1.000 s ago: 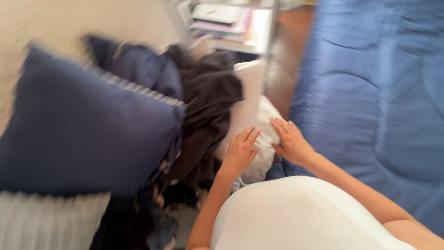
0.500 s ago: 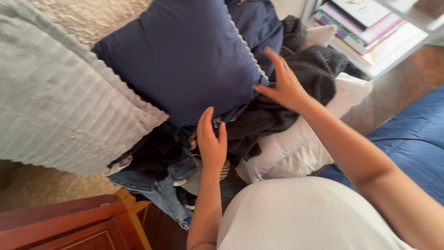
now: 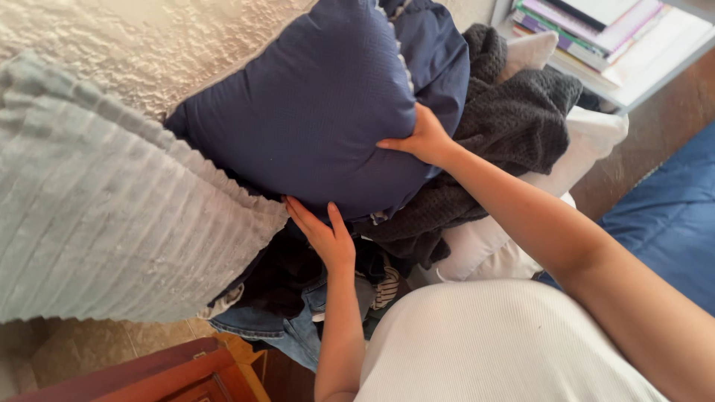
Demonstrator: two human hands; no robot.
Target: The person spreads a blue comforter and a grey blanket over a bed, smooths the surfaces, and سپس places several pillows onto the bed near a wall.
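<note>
A pale grey ribbed cushion [image 3: 97,216] lies at the left, against the dark navy square fabric cushion [image 3: 313,112] topping the clothes pile. That cushion is best lifted evenly from both edges. The left hand [image 3: 322,232], fingers spread, is cupped under its lower edge; the right hand [image 3: 422,140] is clasped on its right edge, arm extended.

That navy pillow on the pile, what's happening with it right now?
A person in a white top has both hands on the navy pillow: the left hand presses under its lower edge, the right hand grips its right side. It sits on a heap of clothes with a dark knit sweater, jeans and white pillows. A grey ribbed pillow leans beside it, and a shelf of books stands behind.
</note>
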